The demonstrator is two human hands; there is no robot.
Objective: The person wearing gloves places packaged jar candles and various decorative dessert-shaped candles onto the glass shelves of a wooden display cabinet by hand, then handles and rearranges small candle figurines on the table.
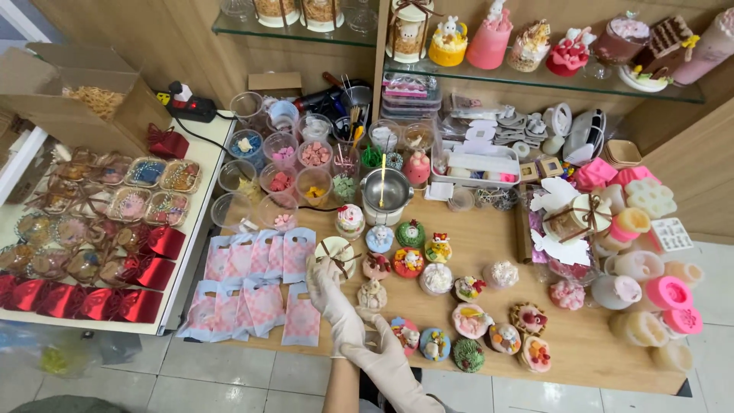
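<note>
Our left hand [330, 294], in a pale glove, is up at the round ribbon-tied candle box [335, 252], fingers closed on its brown bow so the box stays put while the knot is handled. Our right hand [391, 359], gloved too, lies low and nearer to us than that box, fingers loosely curled; we cannot tell whether it grips anything. Right of the box, the decorated dessert candles [466, 306] sit in loose rows on the wooden table [589, 348], each apart so the toppings don't rub. Left of the box, pink gift bags [252, 294] lie flat and overlapped. Beyond it stands the steel melting pot [386, 193].
</note>
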